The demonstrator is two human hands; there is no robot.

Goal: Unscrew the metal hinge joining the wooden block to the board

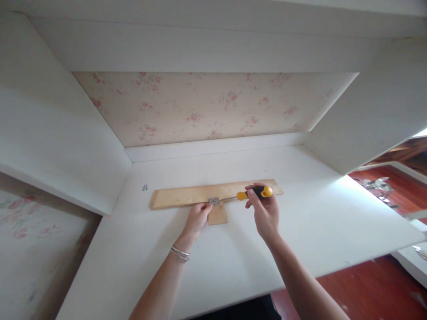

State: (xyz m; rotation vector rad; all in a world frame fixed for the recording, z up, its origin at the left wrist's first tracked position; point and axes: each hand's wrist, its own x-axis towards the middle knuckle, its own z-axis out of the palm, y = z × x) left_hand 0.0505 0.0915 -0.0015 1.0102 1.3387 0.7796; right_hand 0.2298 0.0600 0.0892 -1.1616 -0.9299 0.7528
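A long, thin wooden board [187, 196] lies across the white desk [300, 231]. A small wooden piece [218, 215] sits against its near edge, joined by a small metal hinge [214, 201]. My left hand [197, 218] presses its fingertips on the board just left of the hinge. My right hand [264, 210] grips a screwdriver [255, 193] with a yellow and black handle, held level. Its shaft points left, with the tip at the hinge.
Two small screws [144, 187] lie on the desk left of the board. White side panels and a flowered back wall [207, 106] enclose the desk. A red wooden floor [373, 289] shows at the lower right, with shiny objects [376, 186] beyond the right panel.
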